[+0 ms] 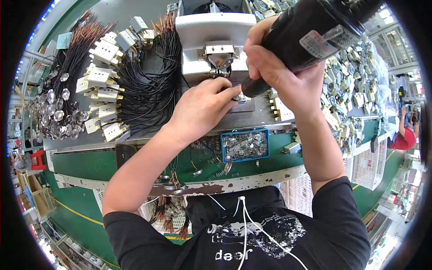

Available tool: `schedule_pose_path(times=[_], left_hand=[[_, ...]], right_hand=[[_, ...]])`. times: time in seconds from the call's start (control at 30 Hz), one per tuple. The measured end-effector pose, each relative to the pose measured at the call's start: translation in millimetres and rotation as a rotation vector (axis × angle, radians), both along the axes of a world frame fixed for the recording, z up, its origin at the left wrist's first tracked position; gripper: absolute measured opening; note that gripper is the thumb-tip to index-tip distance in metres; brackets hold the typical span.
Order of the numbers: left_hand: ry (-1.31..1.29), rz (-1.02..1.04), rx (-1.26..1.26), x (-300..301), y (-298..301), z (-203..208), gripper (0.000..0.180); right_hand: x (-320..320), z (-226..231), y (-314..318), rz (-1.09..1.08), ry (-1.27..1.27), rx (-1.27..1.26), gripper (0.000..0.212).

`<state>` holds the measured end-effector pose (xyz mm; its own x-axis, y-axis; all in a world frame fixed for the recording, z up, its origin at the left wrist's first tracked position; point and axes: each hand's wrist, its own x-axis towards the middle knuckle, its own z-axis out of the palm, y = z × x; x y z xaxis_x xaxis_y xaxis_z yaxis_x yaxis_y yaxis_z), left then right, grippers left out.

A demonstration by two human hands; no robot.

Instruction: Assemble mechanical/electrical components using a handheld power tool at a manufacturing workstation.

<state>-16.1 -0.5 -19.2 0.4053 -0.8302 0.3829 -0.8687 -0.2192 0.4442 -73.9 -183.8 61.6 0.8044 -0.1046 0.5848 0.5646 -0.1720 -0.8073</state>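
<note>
My right hand (pixel 288 78) is wrapped round a thick black power screwdriver (pixel 299 38), tilted so its dark nose points down and left. That nose meets a small shiny part (pixel 241 96), mostly covered by fingers, over a metal plate (pixel 247 107) at the bench's middle. My left hand (pixel 198 108) reaches in from the left, thumb and forefinger pinched at the same spot; what exactly they hold is too small and covered to name. Just behind stands a grey metal machine (pixel 216 27) with a small clamp-like fixture (pixel 219 48).
To the left lie white rectangular connectors (pixel 105 51) with black wires (pixel 148 81), and round shiny metal caps (pixel 58 114). A blue tray (pixel 268 145) of small metal pieces sits at the front. Many loose connectors (pixel 344 85) cover the right side. Springs (pixel 216 150) lie near the front edge.
</note>
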Motion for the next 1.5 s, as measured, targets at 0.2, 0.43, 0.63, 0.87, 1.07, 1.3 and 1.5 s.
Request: schedule_pose_path(times=[0.2,0.43,0.63,0.87,1.07,1.3,1.5], left_hand=[[-0.027,0.012,0.018,-1.7,-0.5,0.3,0.030],[-0.012,-0.003,0.033,-0.4,2.4,0.6,0.030],[-0.023,-0.013,0.002,-0.1,0.1,-2.3,0.031],[-0.026,-0.023,0.009,2.1,3.3,-3.5,0.031],[-0.040,-0.012,0.018,1.1,1.1,-1.1,0.032],[-0.041,-0.067,-0.001,4.6,2.6,10.3,0.033],[-0.015,-0.170,0.019,-9.9,4.3,9.1,0.030]], right_hand=[[-9.9,3.2,6.7,-0.083,0.044,-0.029,0.026],[-10.3,6.8,4.1,0.175,0.081,0.294,0.092],[-9.0,-3.0,10.7,-0.086,-0.129,0.040,0.086],[-4.1,0.5,15.3,-0.141,0.026,-0.099,0.074],[-7.6,1.7,18.7,-0.150,0.005,0.041,0.080],[-8.9,10.3,15.9,-0.167,0.019,0.093,0.086],[-27.5,27.6,11.6,-0.105,0.172,0.028,0.082]])
